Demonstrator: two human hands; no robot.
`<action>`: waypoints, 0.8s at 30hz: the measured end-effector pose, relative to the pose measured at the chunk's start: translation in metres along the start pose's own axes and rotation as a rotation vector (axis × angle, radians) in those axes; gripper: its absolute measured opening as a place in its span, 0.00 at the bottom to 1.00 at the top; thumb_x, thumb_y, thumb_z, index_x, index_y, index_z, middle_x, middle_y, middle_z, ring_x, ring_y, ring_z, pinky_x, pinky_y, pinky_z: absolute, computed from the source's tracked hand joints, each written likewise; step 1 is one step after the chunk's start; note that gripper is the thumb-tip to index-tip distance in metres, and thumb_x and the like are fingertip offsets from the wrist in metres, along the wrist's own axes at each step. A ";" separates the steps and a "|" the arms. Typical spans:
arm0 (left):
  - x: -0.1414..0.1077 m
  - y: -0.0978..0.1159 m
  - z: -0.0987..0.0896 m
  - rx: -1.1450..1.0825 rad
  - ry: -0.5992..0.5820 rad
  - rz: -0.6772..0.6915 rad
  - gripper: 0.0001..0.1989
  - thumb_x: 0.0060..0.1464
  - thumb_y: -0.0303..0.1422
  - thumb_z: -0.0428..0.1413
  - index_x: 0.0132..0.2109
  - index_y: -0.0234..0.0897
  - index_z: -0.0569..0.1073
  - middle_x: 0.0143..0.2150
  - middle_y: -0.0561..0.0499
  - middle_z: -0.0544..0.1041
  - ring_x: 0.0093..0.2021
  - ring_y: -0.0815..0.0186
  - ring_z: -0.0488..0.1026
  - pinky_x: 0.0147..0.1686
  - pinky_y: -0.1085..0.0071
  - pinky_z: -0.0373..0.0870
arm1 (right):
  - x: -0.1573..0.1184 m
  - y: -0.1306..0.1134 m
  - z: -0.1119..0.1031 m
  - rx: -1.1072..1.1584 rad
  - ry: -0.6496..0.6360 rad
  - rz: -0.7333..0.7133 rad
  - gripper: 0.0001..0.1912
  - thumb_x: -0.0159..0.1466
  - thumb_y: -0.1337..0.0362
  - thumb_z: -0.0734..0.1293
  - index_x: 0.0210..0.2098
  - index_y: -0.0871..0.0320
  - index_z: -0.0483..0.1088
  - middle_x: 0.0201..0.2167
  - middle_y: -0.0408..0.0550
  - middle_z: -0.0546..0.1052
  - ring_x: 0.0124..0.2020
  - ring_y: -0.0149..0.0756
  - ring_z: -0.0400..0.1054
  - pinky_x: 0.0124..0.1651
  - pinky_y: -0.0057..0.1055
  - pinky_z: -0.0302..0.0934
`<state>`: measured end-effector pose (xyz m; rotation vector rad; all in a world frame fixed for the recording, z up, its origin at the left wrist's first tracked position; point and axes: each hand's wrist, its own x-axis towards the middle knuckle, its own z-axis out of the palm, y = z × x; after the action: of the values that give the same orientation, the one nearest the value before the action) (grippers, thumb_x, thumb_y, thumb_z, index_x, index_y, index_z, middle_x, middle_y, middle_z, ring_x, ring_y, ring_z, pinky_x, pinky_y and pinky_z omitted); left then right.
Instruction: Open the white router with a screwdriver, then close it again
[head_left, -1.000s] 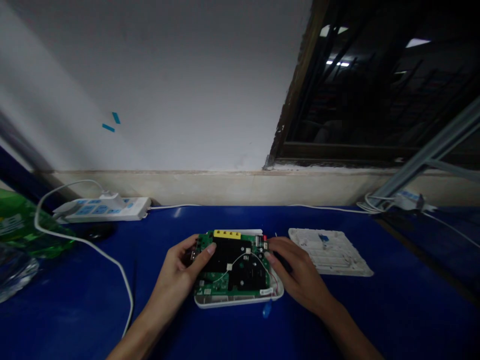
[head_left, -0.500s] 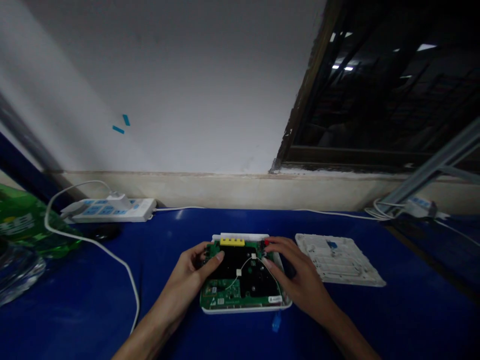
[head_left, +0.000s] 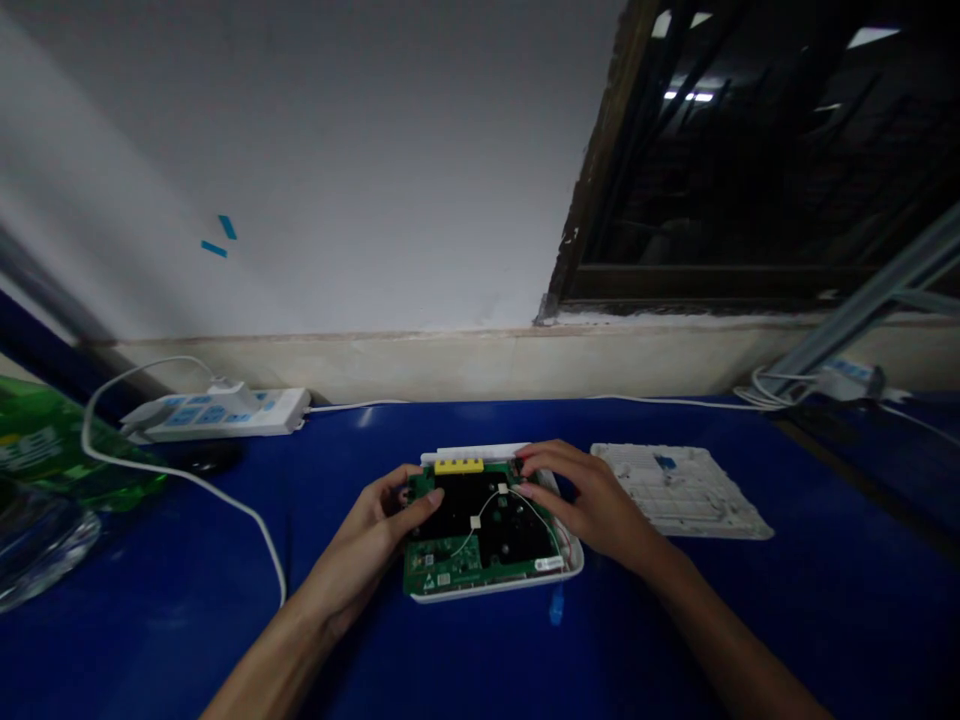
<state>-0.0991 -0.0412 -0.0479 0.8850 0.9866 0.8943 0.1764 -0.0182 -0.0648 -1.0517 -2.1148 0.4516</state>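
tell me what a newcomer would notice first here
A green circuit board in a white plastic casing stands out at the centre of the blue table, with the left hand and right hand on its edges. A white plastic cover lies to its right.

Glossy green circuit board, matt white plastic casing

Circuit board in open router base, mid-desk; left hand at board's left edge, right hand on board's far right corner. Router cover right of base, just beyond right hand. Power strip behind, left, against wall. Cable from strip, curving forward along desk, left of base. Plastic package at far left.
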 end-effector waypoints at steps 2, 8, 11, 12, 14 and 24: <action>-0.001 0.001 0.000 0.013 0.000 -0.008 0.19 0.51 0.43 0.70 0.45 0.38 0.77 0.42 0.48 0.82 0.40 0.60 0.80 0.40 0.70 0.74 | -0.005 0.001 0.002 -0.006 0.021 0.008 0.04 0.69 0.64 0.69 0.44 0.50 0.74 0.50 0.48 0.79 0.52 0.41 0.74 0.55 0.41 0.69; -0.001 0.003 0.000 0.084 0.002 0.012 0.18 0.52 0.42 0.69 0.45 0.38 0.78 0.43 0.47 0.82 0.41 0.59 0.79 0.40 0.70 0.74 | -0.005 -0.002 0.008 -0.070 0.047 -0.034 0.07 0.71 0.67 0.65 0.46 0.51 0.73 0.51 0.51 0.78 0.51 0.42 0.74 0.54 0.43 0.69; 0.001 0.002 0.000 0.145 0.033 0.063 0.22 0.52 0.44 0.68 0.50 0.37 0.78 0.42 0.46 0.82 0.42 0.57 0.80 0.41 0.67 0.75 | -0.004 -0.003 0.008 -0.161 0.063 -0.058 0.05 0.71 0.68 0.65 0.45 0.52 0.70 0.49 0.50 0.78 0.51 0.44 0.72 0.55 0.46 0.66; 0.002 0.001 0.000 0.176 0.066 0.087 0.25 0.53 0.45 0.68 0.53 0.37 0.77 0.41 0.46 0.82 0.41 0.57 0.80 0.41 0.66 0.76 | -0.004 -0.003 0.008 -0.181 0.068 -0.064 0.05 0.71 0.68 0.65 0.45 0.52 0.69 0.48 0.49 0.79 0.51 0.44 0.72 0.55 0.47 0.65; 0.004 -0.002 0.000 0.263 0.151 0.149 0.29 0.53 0.47 0.66 0.58 0.39 0.74 0.40 0.46 0.82 0.41 0.55 0.81 0.39 0.64 0.77 | -0.004 -0.003 0.007 -0.191 0.067 -0.061 0.05 0.71 0.68 0.65 0.45 0.51 0.68 0.47 0.48 0.79 0.51 0.44 0.72 0.55 0.48 0.63; -0.002 0.004 -0.007 0.787 0.396 0.435 0.17 0.59 0.40 0.61 0.54 0.43 0.79 0.39 0.48 0.84 0.32 0.58 0.81 0.28 0.69 0.74 | -0.005 0.000 0.004 -0.125 0.004 0.028 0.07 0.71 0.70 0.64 0.42 0.51 0.68 0.46 0.47 0.78 0.50 0.46 0.69 0.52 0.47 0.62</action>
<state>-0.1074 -0.0401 -0.0462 1.6736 1.5720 1.0836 0.1759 -0.0227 -0.0696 -1.1529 -2.1499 0.3340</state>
